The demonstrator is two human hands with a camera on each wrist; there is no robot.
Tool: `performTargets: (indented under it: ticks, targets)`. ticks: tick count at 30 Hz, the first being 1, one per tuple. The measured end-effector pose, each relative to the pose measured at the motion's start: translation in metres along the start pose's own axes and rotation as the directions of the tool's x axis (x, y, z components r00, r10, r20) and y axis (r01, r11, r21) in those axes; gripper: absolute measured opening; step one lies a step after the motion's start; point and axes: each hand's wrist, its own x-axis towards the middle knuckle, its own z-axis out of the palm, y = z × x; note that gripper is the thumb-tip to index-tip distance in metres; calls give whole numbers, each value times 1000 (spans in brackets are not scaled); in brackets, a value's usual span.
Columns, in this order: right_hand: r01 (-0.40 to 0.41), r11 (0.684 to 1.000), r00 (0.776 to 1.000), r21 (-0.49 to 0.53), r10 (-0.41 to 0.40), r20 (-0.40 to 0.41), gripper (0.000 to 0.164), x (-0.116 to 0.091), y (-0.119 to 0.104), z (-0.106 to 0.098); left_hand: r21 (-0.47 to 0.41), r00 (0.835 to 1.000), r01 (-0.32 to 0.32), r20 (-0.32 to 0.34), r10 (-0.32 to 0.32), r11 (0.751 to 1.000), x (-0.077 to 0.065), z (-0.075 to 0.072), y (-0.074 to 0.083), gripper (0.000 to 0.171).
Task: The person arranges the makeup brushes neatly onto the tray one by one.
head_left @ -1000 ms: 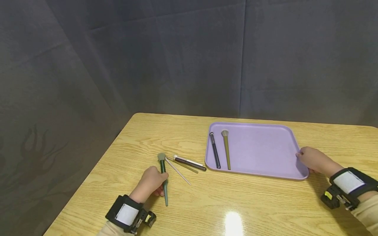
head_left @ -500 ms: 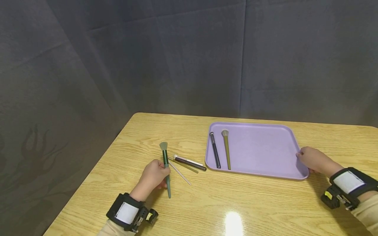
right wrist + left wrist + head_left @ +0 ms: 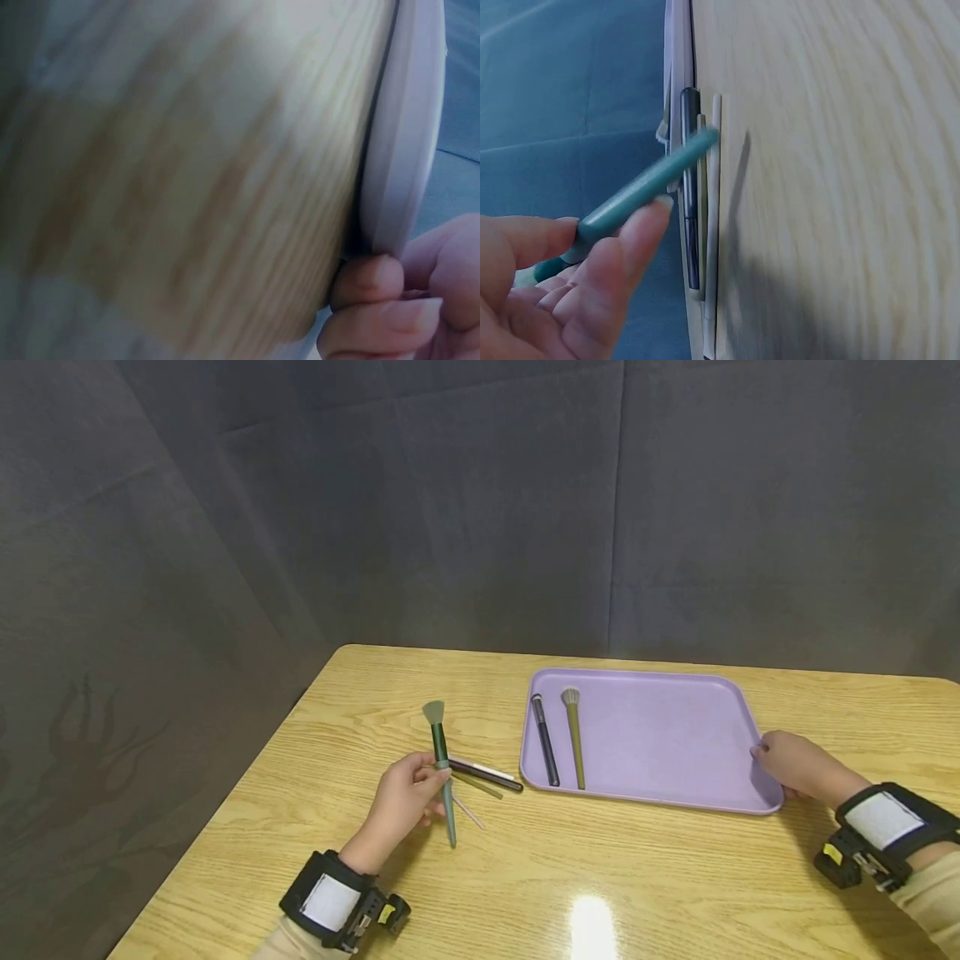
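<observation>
My left hand (image 3: 401, 797) pinches a green makeup brush (image 3: 439, 743) by its handle, bristles pointing away. In the left wrist view the green handle (image 3: 641, 187) is raised off the table, its shadow falling on the wood. Just beyond that hand lie loose makeup brushes: a dark one (image 3: 495, 779), an olive one (image 3: 480, 787) and a thin pale one (image 3: 469, 813), partly hidden by the fingers. My right hand (image 3: 802, 767) grips the right edge of a purple tray (image 3: 667, 735); in the right wrist view its fingers curl at the tray rim (image 3: 397, 150).
Inside the tray's left end lie a black makeup brush (image 3: 547, 747) and an olive-handled one (image 3: 576, 745), side by side. A white stick-like handle (image 3: 495, 771) rests along the loose dark brush. The wooden table (image 3: 637, 877) ends at a dark cloth (image 3: 487, 527) behind.
The left hand has raised the green brush from the table and carried it right and away, over the loose brushes. My right hand and the tray have stayed in place.
</observation>
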Motion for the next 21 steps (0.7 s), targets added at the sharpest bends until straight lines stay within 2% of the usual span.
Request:
performTargets:
  ticks: [6, 21]
  targets:
    - [5, 1000, 1000, 9, -5, -7, 32, -1, -1, 0, -20, 1000, -21, 3, 21, 1000, -1, 4, 7, 20]
    - [-11, 1000, 1000, -7, 11, 5, 32, 1, 1, 0, -56, 996, -76, 43, 79, 996, -1, 15, 18, 17]
